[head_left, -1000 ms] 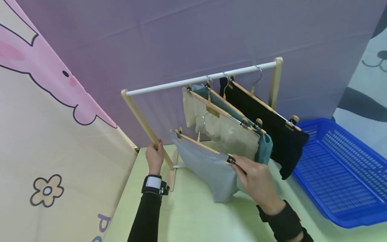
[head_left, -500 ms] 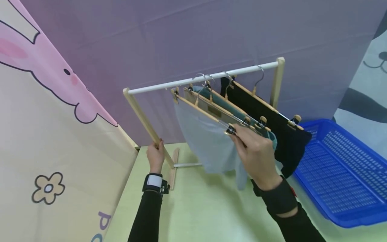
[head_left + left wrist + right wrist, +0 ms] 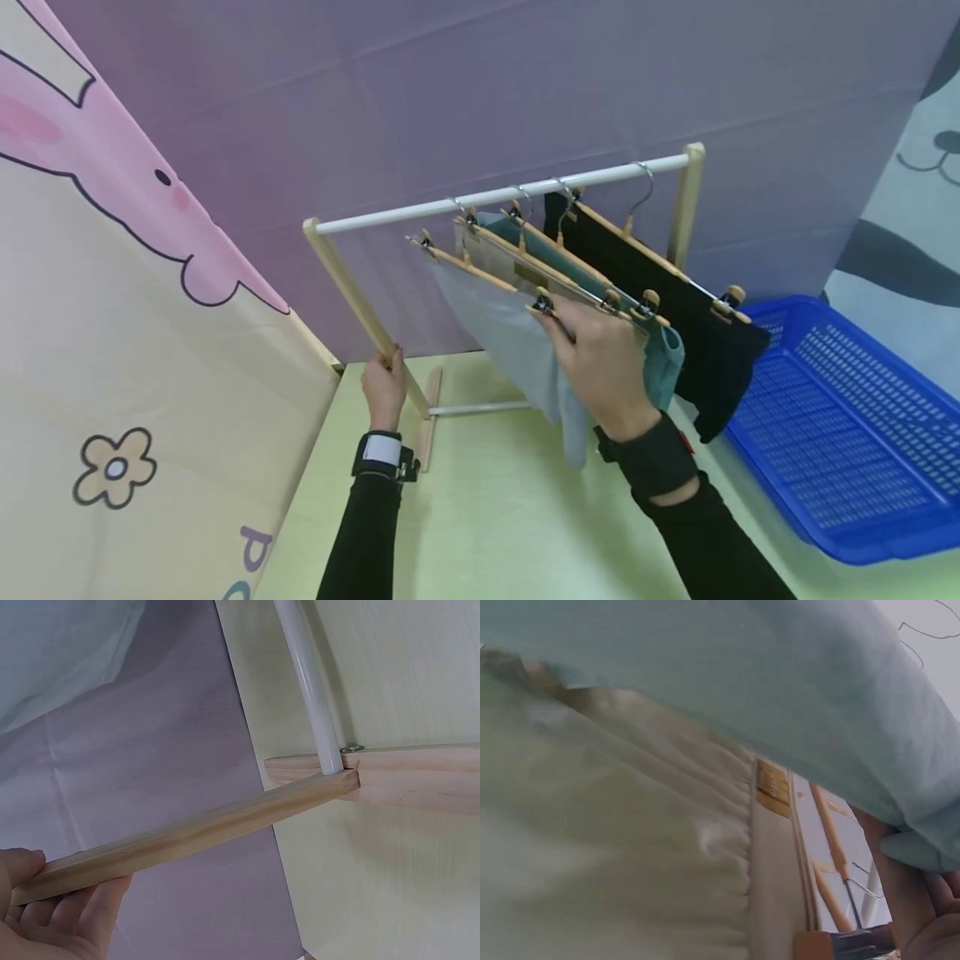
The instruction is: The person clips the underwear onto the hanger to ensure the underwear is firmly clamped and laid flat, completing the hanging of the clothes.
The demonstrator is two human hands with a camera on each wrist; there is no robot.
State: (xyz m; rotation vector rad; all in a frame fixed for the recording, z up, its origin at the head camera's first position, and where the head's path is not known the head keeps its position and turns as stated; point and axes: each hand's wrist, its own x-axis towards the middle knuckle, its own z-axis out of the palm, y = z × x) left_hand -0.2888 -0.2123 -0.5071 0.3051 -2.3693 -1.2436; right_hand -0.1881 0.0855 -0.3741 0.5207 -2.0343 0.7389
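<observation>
My left hand (image 3: 384, 392) grips the left wooden post (image 3: 347, 283) of a small clothes rack; the left wrist view shows fingers and thumb around this wooden bar (image 3: 187, 831). My right hand (image 3: 606, 362) pinches the near clip end of a wooden clip hanger (image 3: 483, 276). Light blue trousers (image 3: 487, 312) hang from that hanger, which tilts down toward me. Its metal hook meets the white rail (image 3: 408, 217); whether it bears weight there I cannot tell. Behind it hangs a beige garment (image 3: 667, 825), close to the light blue cloth (image 3: 705, 667) in the right wrist view.
Further along the rail hang a teal garment (image 3: 663, 367) and a black garment (image 3: 720, 367) on clip hangers. At the right, a blue plastic basket (image 3: 855, 467) stands on the pale green table (image 3: 495, 517). A purple cloth backdrop (image 3: 450, 92) rises behind the rack.
My right hand has raised the hanger with the light blue trousers from below the rail, then shifted it left, bringing its hook to the rail. My left hand stays on the post.
</observation>
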